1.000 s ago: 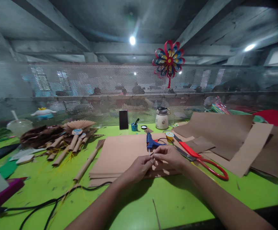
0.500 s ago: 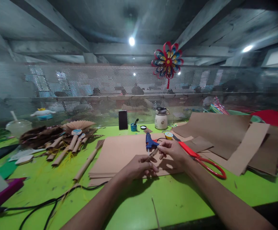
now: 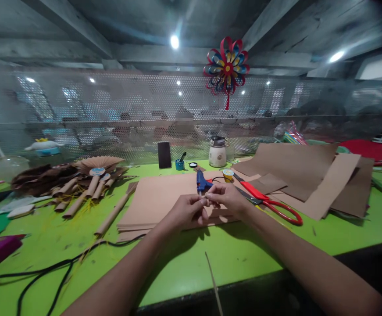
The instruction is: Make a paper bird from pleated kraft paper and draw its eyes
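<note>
My left hand [image 3: 189, 209] and my right hand [image 3: 227, 197] meet over the front of a stack of brown paper sheets [image 3: 158, 197]. Both are closed, thumbs and fingers pinching a small brown paper strip [image 3: 206, 201] that the fingertips mostly hide. Just beyond the fingers, a blue hot glue gun [image 3: 201, 180] stands on the stack, nozzle up. Large scissors with red handles [image 3: 287, 213] lie to the right of my right hand, their blades pointing away to the left.
Rolled paper handles and fans [image 3: 95, 182] lie at left, near a black cable [image 3: 62, 262]. Larger brown sheets [image 3: 292, 169] spread at right. A bottle [image 3: 217, 153], phone [image 3: 164, 155] and blue jar [image 3: 180, 164] stand at the back. A thin strip [image 3: 213, 278] lies near the front edge.
My hands have drawn closer, fingertips now meeting. The paper strip, which showed slanting between them before, is now mostly covered. The whole view has shifted slightly as my head moved.
</note>
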`<state>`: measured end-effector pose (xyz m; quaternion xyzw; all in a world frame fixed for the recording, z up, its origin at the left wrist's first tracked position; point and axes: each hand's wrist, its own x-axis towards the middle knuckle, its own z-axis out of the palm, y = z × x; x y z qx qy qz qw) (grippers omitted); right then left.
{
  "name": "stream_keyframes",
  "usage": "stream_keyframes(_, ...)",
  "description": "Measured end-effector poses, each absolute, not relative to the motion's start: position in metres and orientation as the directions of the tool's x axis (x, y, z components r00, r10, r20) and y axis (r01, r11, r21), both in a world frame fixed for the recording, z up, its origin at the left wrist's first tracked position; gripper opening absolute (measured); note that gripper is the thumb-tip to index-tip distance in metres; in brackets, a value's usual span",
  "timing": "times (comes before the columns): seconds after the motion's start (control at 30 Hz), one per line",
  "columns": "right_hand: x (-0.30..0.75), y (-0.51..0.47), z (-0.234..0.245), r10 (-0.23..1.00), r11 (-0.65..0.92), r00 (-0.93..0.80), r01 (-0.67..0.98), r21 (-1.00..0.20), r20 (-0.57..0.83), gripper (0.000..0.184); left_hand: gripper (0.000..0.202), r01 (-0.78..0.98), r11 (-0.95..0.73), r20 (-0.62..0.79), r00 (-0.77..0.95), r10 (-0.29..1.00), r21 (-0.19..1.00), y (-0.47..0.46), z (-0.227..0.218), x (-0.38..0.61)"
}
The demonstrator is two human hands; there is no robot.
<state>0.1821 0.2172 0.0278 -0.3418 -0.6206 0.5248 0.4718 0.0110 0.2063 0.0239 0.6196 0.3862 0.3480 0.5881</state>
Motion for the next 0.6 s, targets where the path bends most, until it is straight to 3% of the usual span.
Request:
stream_keyframes(0.37, 0.181, 0.217, 0.026, 0.933, 0.226, -0.281, -0.032, -0.974, 0.225, 0.028, 0.044, 0.171, 0.028, -0.089, 0.358, 0.930, 0.985, 0.204, 0.021, 0.007)
stream_keyframes(0.6, 0.180, 0.218, 0.026, 0.906, 0.345, -0.300, 0.120, -0.931, 0.297, 0.017, 0.035, 0.097, 0.026, -0.062, 0.383, 0.922, 0.995, 0.206, 0.015, 0.011)
